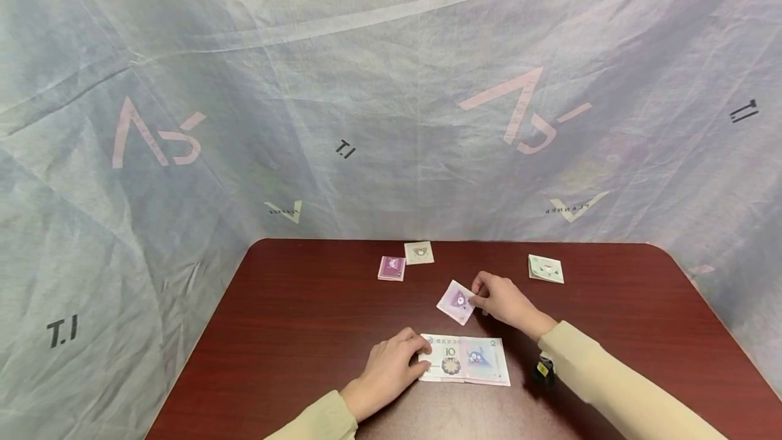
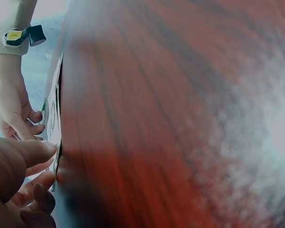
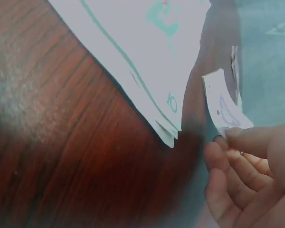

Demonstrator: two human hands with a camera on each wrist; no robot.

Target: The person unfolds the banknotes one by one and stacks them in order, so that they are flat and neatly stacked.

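My right hand pinches the corner of a small folded purple banknote between thumb and fingers, over the middle of the table. The right wrist view shows that folded note bent slightly at the fingertips. Nearer me lies a flat stack of play-looking banknotes marked 10, with a blue cartoon figure on its top. My left hand grips the stack's left end, thumb and fingers at its edge. Seen from the left wrist, the stack is nearly edge-on. Several layers of the stack show at its right corner.
At the back of the dark red table lie a folded magenta note and a pale folded note, side by side. A greenish folded note lies at the back right. A grey printed cloth hangs behind the table.
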